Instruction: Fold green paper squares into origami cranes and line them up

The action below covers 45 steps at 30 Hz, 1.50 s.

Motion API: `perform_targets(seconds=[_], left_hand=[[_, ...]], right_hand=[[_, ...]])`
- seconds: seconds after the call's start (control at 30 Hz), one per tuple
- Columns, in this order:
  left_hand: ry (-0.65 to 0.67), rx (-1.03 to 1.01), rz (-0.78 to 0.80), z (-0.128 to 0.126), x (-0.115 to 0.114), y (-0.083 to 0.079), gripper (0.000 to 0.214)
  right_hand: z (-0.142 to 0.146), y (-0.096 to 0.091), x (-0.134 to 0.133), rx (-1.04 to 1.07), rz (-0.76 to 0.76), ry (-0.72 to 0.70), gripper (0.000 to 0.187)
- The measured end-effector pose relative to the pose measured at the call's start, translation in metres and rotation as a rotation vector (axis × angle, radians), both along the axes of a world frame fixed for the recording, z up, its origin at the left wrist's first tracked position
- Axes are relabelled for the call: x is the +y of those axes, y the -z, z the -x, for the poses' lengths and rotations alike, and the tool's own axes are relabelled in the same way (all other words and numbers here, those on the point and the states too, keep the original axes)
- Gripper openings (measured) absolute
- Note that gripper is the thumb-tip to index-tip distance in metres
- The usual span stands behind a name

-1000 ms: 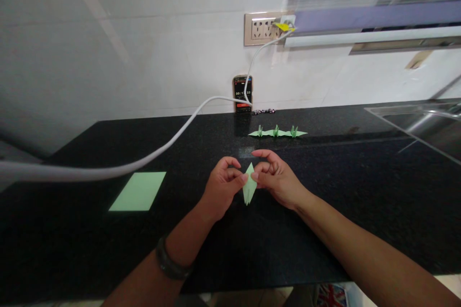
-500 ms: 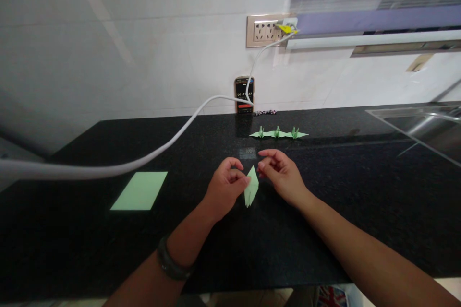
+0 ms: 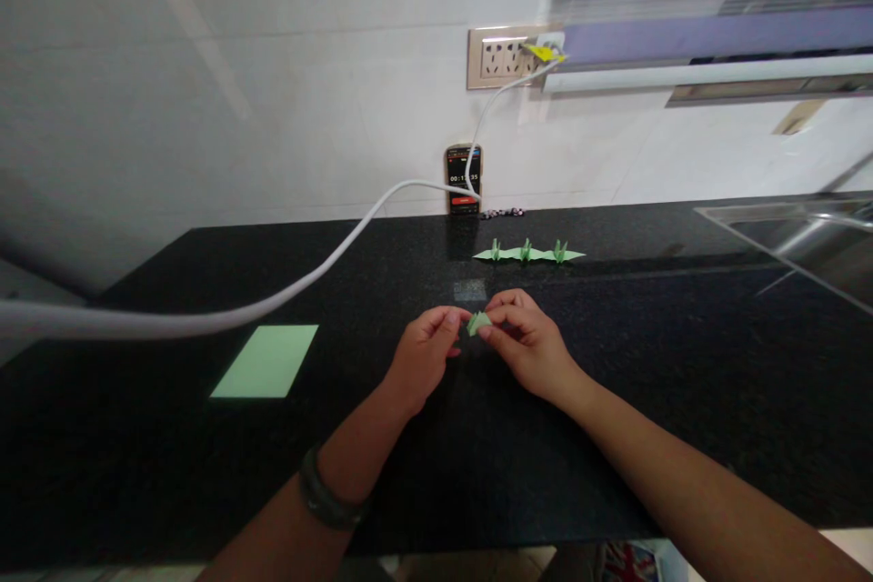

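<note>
A small piece of folded light green paper point(image 3: 478, 324) is held just above the dark counter, its pleated end turned to the left. My right hand point(image 3: 528, 336) pinches it between thumb and fingers from the right side. My left hand point(image 3: 426, 353) is closed at its left edge, with the index fingertip against the paper and the thumb lying along that finger. Behind the hands stands a row of three small green paper cranes point(image 3: 526, 252), seemingly joined at the wing tips. Flat on the counter to the left lies a green paper sheet or stack point(image 3: 267, 362).
A phone point(image 3: 463, 186) showing a running timer leans on the wall beside a small beaded string point(image 3: 503, 213). A white cable point(image 3: 320, 271) runs from the wall socket point(image 3: 503, 59) across the left foreground. A metal sink point(image 3: 811, 236) is set in the counter point(image 3: 170, 464) at right.
The folded paper, seen before as a long diamond in my left hand, now looks short and compact. My right hand has come in from the right and taken hold of it.
</note>
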<state>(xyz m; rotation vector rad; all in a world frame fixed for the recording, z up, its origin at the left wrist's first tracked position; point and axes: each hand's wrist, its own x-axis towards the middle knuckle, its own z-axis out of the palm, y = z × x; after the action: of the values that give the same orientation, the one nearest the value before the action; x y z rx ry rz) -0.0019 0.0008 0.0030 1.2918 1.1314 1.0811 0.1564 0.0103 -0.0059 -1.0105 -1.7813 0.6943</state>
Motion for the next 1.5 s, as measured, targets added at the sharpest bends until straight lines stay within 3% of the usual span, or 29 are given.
perform_targets(seconds=[0.1, 0.17, 0.33, 0.5, 0.77, 0.9, 1.23, 1.5], left_hand=[[0.034, 0.092, -0.163, 0.001, 0.0, 0.002, 0.026], [0.072, 0.097, -0.171, 0.001, 0.0, 0.005, 0.026], [0.067, -0.007, -0.059, 0.0, 0.0, 0.007, 0.022], [0.028, -0.074, -0.022, -0.002, -0.001, 0.004, 0.02], [-0.06, 0.151, -0.129, -0.005, -0.003, 0.008, 0.015], [-0.067, 0.199, -0.161, -0.005, -0.003, 0.007, 0.013], [-0.058, 0.187, -0.162, -0.005, -0.003, 0.007, 0.011], [-0.019, 0.144, -0.147, -0.003, -0.003, 0.005, 0.012]], right_hand=[[0.001, 0.002, 0.002, 0.156, 0.256, -0.047, 0.007], [0.003, 0.001, 0.002, 0.248, 0.391, -0.095, 0.01], [0.006, -0.001, 0.001, 0.369, 0.48, -0.126, 0.018], [0.007, 0.001, -0.001, 0.398, 0.418, -0.104, 0.02], [0.005, 0.01, 0.001, 0.25, 0.269, 0.053, 0.023], [0.004, 0.01, 0.002, 0.158, 0.217, 0.038, 0.014], [0.005, 0.007, 0.001, 0.153, 0.246, 0.059, 0.015], [0.004, 0.005, 0.0, 0.163, 0.242, -0.035, 0.015]])
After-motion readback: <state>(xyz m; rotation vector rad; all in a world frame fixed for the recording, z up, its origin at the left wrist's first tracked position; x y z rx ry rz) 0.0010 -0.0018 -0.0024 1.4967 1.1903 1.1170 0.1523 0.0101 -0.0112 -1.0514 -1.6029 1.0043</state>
